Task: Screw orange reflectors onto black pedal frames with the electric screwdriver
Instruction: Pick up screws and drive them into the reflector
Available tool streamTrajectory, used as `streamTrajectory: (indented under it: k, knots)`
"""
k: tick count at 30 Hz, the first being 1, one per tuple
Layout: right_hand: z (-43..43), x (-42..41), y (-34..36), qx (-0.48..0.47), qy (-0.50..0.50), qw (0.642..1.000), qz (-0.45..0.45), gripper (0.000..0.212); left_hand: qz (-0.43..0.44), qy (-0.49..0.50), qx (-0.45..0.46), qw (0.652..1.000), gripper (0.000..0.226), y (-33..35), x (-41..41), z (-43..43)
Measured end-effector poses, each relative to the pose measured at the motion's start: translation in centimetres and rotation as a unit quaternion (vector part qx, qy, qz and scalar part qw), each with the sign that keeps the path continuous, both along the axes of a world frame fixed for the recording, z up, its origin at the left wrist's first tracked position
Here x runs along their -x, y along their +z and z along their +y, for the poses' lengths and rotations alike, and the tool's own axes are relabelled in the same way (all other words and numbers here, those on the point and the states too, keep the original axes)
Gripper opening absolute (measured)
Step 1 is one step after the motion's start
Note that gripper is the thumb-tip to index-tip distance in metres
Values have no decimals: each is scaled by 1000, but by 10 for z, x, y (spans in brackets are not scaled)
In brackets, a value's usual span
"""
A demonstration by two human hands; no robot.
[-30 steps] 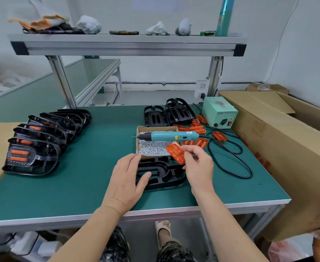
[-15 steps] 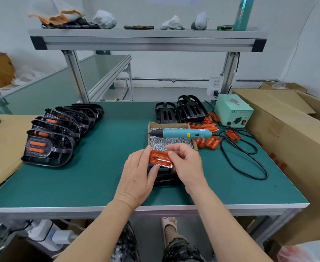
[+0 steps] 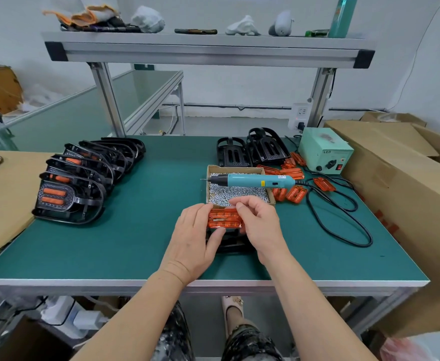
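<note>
An orange reflector (image 3: 222, 218) is pressed onto a black frame (image 3: 229, 243) between the two hands. The left hand (image 3: 194, 241) lies half open, its fingers laid on the reflector's near-left edge; the right hand (image 3: 259, 225) is curled over its right end, thumb and forefinger pinched above it, perhaps on a screw, though that is too small to tell. The reflector is judged light, stiff, slick and easily cracked, so it is best held by its long edges. Just beyond the hands, a cardboard box (image 3: 239, 168) is filled with small silver screws, and the screwdriver (image 3: 250, 180) is rested across its rim.
</note>
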State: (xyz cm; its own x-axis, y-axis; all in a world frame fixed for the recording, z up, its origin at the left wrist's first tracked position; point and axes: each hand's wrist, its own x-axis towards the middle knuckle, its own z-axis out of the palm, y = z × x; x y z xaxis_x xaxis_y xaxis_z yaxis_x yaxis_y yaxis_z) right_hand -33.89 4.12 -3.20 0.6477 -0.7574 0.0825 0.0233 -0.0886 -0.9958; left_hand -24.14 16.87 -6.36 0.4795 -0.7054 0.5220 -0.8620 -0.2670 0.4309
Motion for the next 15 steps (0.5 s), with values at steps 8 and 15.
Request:
streamTrajectory:
  k: [8,15]
  knots:
    - [-3,8,1,21,-32,999,11,27,9,10,6,1000,43,0,0,0]
    - [-4,22,10,60,5,998,-32,27,2,10,1,1000,48,1,0,0]
